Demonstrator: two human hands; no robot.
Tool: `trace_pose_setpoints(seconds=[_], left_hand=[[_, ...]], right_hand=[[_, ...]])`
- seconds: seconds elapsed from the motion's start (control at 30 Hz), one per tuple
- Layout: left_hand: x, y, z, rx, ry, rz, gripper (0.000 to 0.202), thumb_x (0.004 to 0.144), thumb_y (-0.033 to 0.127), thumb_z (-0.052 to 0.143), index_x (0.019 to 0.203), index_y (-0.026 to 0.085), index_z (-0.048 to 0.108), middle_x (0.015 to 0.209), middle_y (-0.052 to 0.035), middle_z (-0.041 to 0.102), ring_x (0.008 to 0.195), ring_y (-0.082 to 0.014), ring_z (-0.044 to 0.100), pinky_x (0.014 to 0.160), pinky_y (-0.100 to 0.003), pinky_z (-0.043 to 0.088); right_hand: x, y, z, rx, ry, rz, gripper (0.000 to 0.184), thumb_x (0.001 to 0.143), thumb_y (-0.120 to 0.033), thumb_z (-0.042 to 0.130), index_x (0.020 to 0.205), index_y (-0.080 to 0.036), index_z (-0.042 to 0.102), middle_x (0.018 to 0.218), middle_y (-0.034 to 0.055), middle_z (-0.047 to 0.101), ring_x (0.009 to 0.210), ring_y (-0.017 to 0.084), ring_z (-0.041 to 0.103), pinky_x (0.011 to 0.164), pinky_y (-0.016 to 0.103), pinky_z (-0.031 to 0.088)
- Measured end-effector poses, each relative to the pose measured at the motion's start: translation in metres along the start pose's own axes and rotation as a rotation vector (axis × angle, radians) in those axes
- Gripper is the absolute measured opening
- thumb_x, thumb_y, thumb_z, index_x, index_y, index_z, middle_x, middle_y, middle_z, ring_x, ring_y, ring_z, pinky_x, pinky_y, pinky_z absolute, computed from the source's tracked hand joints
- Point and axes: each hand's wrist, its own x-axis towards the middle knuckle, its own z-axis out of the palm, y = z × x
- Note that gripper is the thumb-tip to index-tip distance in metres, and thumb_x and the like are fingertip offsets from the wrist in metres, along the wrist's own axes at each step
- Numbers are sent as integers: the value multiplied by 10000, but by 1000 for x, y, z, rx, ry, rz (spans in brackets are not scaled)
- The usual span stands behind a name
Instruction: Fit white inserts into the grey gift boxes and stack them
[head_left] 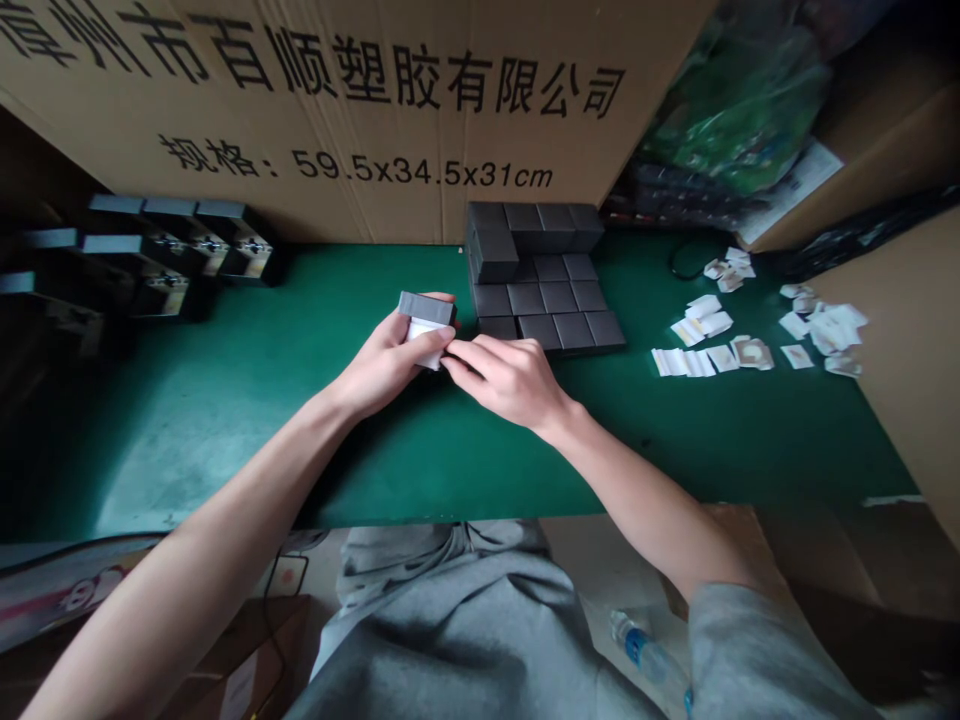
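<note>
A small grey box [427,305] with a white panel [426,338] on its near side is held above the green table. My left hand [386,360] wraps round it from the left, with the thumb lying across the white panel. At its lower right corner, the bent fingers of my right hand [510,378] pinch the edge. Those fingertips are partly hidden, so any small piece between them does not show. Just behind and to the right stand closed dark boxes [547,290], laid in tight rows with some stacked on top.
Several open dark boxes [176,250] stand at the left of the green table [360,470]. White cards and small packets [705,335] lie in groups at the right. A large cardboard carton [337,120] rises behind. Below is a plastic bottle [645,650].
</note>
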Motion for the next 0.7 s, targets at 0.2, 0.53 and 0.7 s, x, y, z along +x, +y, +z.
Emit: trace_pose_setpoints(seconds=[0.2, 0.53, 0.7], left_hand=[[1, -2, -3, 63, 1, 32, 535, 808, 348, 839, 1286, 220, 634, 1006, -40, 683, 786, -132, 573, 683, -250, 466], [2, 0, 0, 24, 53, 44, 522, 761, 369, 881, 1204, 206, 657, 909, -21, 655, 778, -143, 587, 683, -269, 462], [2, 0, 1, 25, 66, 51, 539, 761, 385, 887, 1213, 211, 649, 952, -25, 676, 852, -159, 632, 751, -279, 495]], right_hand=[[-1, 0, 0, 9, -21, 0, 273, 1077, -266, 542, 977, -188, 785, 747, 4, 743, 640, 112, 658, 619, 263, 482], [0, -3, 2, 65, 63, -5, 279, 1055, -267, 571, 873, -196, 770, 737, -8, 748, 622, 104, 662, 620, 254, 492], [0, -5, 4, 83, 57, -21, 267, 1055, -285, 591, 871, -192, 761, 750, -10, 758, 628, 100, 675, 615, 253, 485]])
